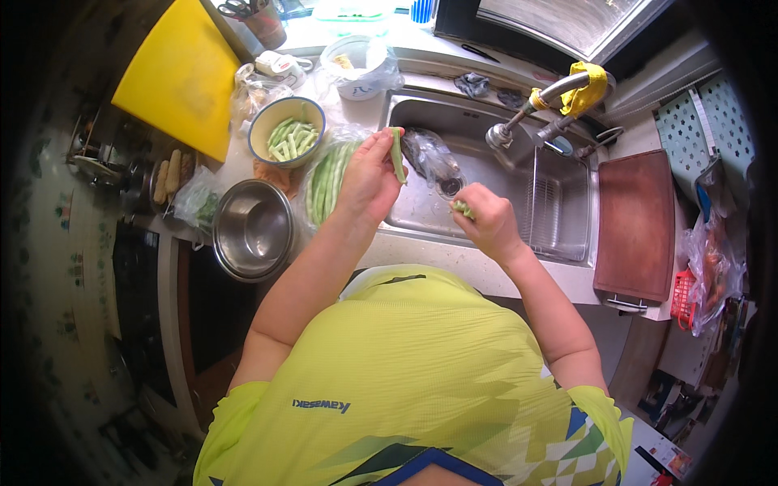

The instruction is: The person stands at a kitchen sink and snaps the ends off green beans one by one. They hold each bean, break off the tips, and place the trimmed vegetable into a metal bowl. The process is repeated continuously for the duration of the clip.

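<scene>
A length of flat green bean (397,157) is pinched between the fingers and thumb of my left hand (372,176), near the sink's left edge. Over the sink's front part, my right hand (488,222) is closed around several short green bean pieces (464,209). Long whole green beans (326,185) lie in a clear plastic bag just left of my left hand. Behind them, a cream enamel bowl with a blue rim (258,136) holds cut bean pieces (293,138). A stainless steel bowl (252,231) stands at the counter's front left.
The steel sink (425,225) holds a plastic bag (434,157) beside the drain and a wire rack (550,212). A faucet (523,115) with a yellow cloth reaches over it. A brown cutting board (635,225) lies right; a yellow board (179,79) and white tub (358,85) are left and behind.
</scene>
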